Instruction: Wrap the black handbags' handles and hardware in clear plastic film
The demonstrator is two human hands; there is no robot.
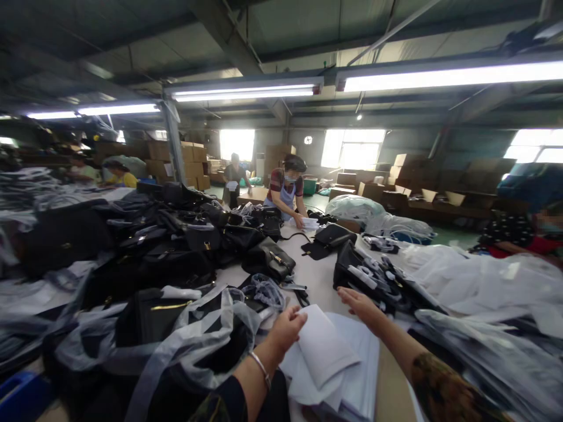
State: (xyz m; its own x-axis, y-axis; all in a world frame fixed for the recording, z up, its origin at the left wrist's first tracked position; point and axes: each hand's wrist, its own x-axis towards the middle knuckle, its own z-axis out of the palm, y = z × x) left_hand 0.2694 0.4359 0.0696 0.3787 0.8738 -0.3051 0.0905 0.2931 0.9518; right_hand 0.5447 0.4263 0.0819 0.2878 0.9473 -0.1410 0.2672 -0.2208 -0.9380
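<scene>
My left hand [287, 329], with a bracelet at its wrist, has its fingers curled at the left edge of a white paper sheet [328, 346]. That sheet is bent and lies over a stack of white paper [363, 375]. Above the stack's right side, my right hand [358, 303] is held with fingers stretched out and nothing in it. A black bag with wrapped parts [352, 266] lies just beyond the right hand. Left of my left hand sits a black bag [149, 319] with a gold zip and translucent wrapping [206, 328] over it.
Black bags [176, 252] are heaped across the table's left. White wrapping material [479, 281] is piled at right. Across the table, a person [288, 190] in an apron handles white papers [310, 224] beside a black bag [329, 237]. A blue plastic object [24, 395] is at lower left.
</scene>
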